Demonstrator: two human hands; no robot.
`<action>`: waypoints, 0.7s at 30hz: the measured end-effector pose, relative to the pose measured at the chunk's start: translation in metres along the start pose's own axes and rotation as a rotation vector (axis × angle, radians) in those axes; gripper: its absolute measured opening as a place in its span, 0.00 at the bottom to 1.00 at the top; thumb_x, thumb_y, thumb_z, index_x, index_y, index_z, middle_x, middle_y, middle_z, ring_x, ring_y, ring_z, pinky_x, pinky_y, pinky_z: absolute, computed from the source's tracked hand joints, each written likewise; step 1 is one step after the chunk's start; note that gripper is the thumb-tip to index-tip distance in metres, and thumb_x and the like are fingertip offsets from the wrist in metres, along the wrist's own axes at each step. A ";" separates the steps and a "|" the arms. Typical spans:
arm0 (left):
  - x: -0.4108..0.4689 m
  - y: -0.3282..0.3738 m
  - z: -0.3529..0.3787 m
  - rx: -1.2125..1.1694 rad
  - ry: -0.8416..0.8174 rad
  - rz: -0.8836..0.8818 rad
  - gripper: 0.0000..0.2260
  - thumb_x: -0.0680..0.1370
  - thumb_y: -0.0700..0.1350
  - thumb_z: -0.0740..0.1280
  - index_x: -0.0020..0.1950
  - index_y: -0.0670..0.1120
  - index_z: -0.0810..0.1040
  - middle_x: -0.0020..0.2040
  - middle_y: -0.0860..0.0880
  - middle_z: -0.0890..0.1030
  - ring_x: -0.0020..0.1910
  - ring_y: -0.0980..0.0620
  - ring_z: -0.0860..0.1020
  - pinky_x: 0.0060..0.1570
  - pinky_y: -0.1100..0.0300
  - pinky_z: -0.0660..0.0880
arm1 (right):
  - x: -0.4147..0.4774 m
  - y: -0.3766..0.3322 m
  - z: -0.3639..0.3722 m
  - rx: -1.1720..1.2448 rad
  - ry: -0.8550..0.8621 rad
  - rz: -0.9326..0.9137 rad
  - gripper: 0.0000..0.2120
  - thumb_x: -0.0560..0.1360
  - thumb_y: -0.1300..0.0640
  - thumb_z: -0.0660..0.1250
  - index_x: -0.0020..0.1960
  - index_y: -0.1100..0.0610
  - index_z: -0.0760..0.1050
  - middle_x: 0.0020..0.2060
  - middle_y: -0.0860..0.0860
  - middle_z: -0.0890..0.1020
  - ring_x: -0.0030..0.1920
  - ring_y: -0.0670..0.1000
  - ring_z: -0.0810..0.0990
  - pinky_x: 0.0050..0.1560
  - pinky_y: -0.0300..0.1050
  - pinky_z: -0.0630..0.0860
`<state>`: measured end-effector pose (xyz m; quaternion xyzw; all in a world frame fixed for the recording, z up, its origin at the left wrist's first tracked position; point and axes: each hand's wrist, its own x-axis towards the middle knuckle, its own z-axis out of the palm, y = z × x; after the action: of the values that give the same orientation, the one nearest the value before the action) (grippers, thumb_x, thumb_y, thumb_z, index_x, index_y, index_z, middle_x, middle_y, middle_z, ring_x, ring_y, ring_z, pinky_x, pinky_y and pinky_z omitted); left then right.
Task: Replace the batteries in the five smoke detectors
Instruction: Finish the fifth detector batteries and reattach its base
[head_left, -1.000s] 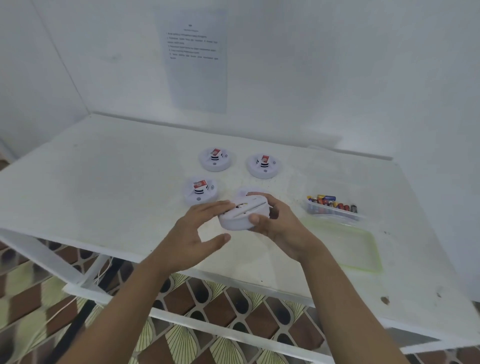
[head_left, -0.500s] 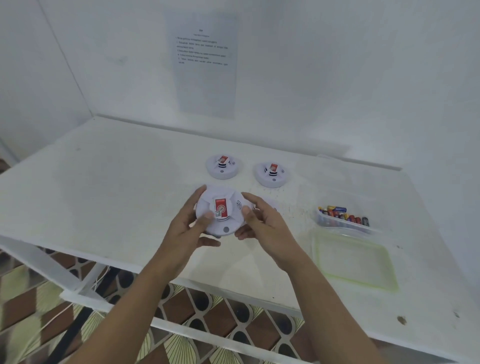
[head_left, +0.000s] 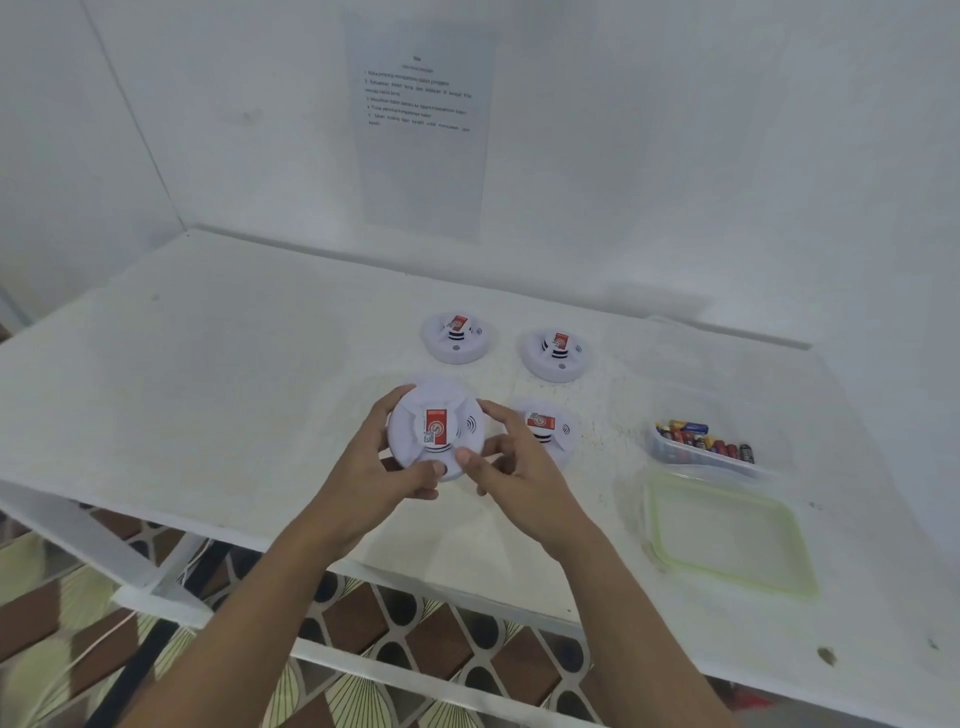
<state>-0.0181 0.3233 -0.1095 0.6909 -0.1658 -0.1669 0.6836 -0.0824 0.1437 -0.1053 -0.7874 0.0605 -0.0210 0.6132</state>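
Flipped label-up since a second ago, the smoke detector (head_left: 435, 431) sits just above the table (head_left: 208, 389), its rim gripped by the left hand (head_left: 374, 467) and right hand (head_left: 519, 467). The other detectors (head_left: 456, 338) look unopened and the batteries (head_left: 701, 441) lie in their tub, so the job seems barely begun.

**Four Detectors, Labels Up**

One round white smoke detector (head_left: 435, 431), red label upward, is gripped by left hand (head_left: 382, 470) and right hand (head_left: 519, 467). On the surface (head_left: 208, 389) lie rear-left detector (head_left: 456, 339), rear-right detector (head_left: 556, 351), and nearer detector (head_left: 546, 428). Batteries (head_left: 702, 441) fill a clear tub (head_left: 691, 464).

White detectors (head_left: 441, 396) with red labels (head_left: 437, 425), green-rimmed lid (head_left: 655, 552), seemingly red and yellow batteries (head_left: 702, 441), brown-and-cream petal-patterned floor (head_left: 415, 640).
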 end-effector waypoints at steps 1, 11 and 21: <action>0.000 -0.001 -0.002 0.004 -0.003 0.002 0.31 0.74 0.36 0.75 0.70 0.61 0.70 0.62 0.56 0.78 0.58 0.47 0.80 0.44 0.48 0.83 | 0.001 0.001 0.002 -0.003 0.002 0.001 0.25 0.79 0.47 0.70 0.72 0.41 0.66 0.51 0.49 0.82 0.43 0.44 0.80 0.45 0.36 0.79; 0.003 0.001 -0.020 0.011 -0.009 -0.002 0.30 0.74 0.38 0.75 0.68 0.62 0.69 0.59 0.61 0.79 0.54 0.53 0.82 0.43 0.50 0.83 | 0.011 0.000 0.012 -0.023 -0.020 -0.005 0.26 0.78 0.46 0.70 0.72 0.38 0.65 0.52 0.50 0.83 0.44 0.44 0.81 0.51 0.43 0.81; 0.000 -0.001 -0.035 0.006 -0.003 -0.007 0.30 0.73 0.39 0.76 0.68 0.62 0.69 0.60 0.60 0.78 0.55 0.51 0.81 0.43 0.51 0.83 | 0.013 -0.003 0.026 -0.084 -0.039 -0.024 0.27 0.79 0.47 0.69 0.73 0.36 0.62 0.54 0.46 0.82 0.41 0.45 0.81 0.49 0.40 0.81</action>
<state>-0.0018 0.3546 -0.1100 0.6933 -0.1647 -0.1699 0.6807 -0.0663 0.1678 -0.1095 -0.8132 0.0402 -0.0105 0.5804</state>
